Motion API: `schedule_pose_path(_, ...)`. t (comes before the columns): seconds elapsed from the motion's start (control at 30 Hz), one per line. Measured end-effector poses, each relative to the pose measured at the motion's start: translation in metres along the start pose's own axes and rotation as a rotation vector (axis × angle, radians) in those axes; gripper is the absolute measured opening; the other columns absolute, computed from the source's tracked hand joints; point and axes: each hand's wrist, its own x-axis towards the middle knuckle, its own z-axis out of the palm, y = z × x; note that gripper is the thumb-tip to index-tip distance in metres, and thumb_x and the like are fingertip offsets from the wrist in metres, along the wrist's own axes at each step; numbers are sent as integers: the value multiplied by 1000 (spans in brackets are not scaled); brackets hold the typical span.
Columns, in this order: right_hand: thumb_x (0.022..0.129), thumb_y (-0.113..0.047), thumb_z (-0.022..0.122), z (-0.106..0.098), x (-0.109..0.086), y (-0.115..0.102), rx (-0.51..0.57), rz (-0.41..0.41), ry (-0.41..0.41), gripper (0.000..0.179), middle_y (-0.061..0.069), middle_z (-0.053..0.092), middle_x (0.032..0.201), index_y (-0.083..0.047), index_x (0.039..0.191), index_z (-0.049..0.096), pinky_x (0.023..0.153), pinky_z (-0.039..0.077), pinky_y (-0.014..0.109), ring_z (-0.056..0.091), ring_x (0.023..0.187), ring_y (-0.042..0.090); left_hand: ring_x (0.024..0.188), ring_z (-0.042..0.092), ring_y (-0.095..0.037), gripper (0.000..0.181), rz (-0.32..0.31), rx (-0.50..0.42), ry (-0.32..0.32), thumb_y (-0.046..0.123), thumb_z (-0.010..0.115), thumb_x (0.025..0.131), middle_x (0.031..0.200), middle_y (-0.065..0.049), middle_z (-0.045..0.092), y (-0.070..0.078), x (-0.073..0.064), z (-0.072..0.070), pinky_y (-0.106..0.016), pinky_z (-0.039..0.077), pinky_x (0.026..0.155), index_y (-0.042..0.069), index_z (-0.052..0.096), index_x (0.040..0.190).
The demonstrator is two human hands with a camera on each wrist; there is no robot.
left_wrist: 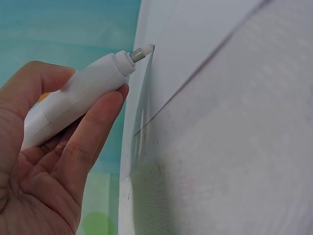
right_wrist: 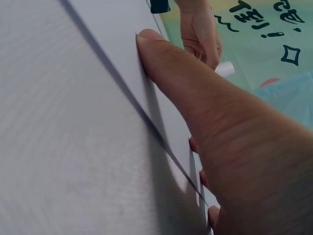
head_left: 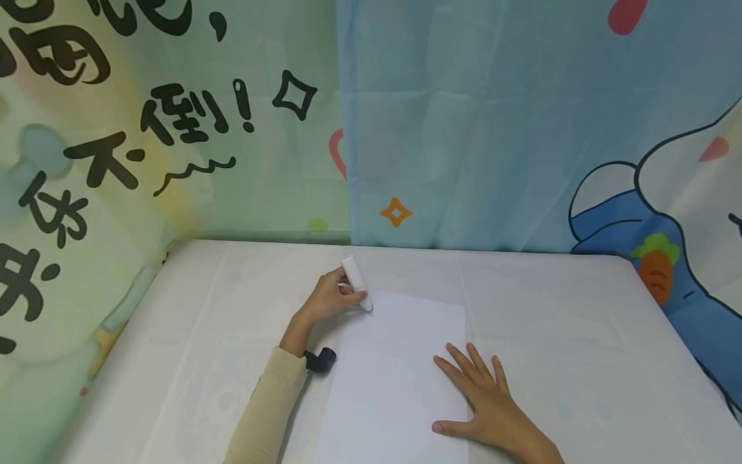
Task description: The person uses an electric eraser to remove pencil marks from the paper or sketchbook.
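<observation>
A white electric eraser (head_left: 355,277) is pinched between the thumb and fingers of my left hand (head_left: 330,298). Its pale tip in a metal collar points down at the upper left part of a white sheet of paper (head_left: 400,374); in the left wrist view the tip of the eraser (left_wrist: 80,93) meets the sheet or is very close to it. With fingers spread, my right hand (head_left: 489,406) rests on the sheet's right edge, its thumb lying over the paper. In the right wrist view that thumb (right_wrist: 171,63) shows large, with the left hand beyond.
A white cloth covers the table (head_left: 580,361) under the paper. Behind it hang a green curtain (head_left: 278,180) with black characters and a blue curtain (head_left: 464,129) with cartoon prints. A black band with a small dark device (head_left: 321,361) sits on the left wrist.
</observation>
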Motion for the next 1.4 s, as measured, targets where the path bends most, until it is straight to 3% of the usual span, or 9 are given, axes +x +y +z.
schedule_pose_path(0.33, 71, -66, 73, 0, 0, 0, -5, 7, -3, 95, 12, 26, 158, -24, 148, 38, 110, -12, 66, 5, 148, 39, 87, 71, -31, 35, 21, 6, -6, 5, 70, 86, 103, -25, 66, 0, 0, -1, -25, 55, 66, -12, 55, 113)
schedule_pose_path(0.8, 71, -66, 73, -2, -1, -2, 18, 24, -12, 95, 11, 25, 159, -25, 149, 37, 111, -14, 63, 4, 148, 38, 92, 69, -36, 40, -19, -4, -35, 2, 68, 88, 108, -29, 65, 2, -1, -1, -28, 56, 68, -14, 51, 120)
schedule_pose_path(1.07, 71, -65, 73, -2, -2, -2, 18, 25, -15, 95, 9, 24, 160, -25, 149, 37, 111, -14, 63, 2, 149, 36, 90, 70, -36, 37, -22, -9, -47, -2, 66, 88, 105, -31, 65, 39, -18, -7, -30, 57, 70, -16, 51, 118)
schedule_pose_path(1.13, 71, -65, 73, -2, -2, -2, 18, 24, -16, 95, 9, 24, 160, -25, 149, 37, 111, -14, 63, 2, 149, 36, 90, 70, -35, 37, -20, -14, -51, -2, 66, 88, 106, -31, 65, 39, -19, -7, -30, 57, 71, -16, 51, 118)
schedule_pose_path(1.2, 71, -65, 73, -2, -1, -2, 19, 22, -16, 95, 10, 24, 160, -25, 149, 37, 111, -14, 63, 2, 149, 37, 89, 70, -35, 37, -17, -17, -52, -1, 66, 88, 106, -31, 65, 39, -19, -8, -30, 57, 71, -16, 51, 118)
schedule_pose_path(1.4, 71, -66, 73, -3, -1, -3, 21, 23, -17, 95, 10, 24, 160, -25, 149, 37, 112, -15, 61, 3, 148, 38, 90, 71, -32, 40, -8, -22, -28, 4, 69, 87, 107, -28, 65, 5, -4, -4, -28, 56, 69, -13, 52, 119)
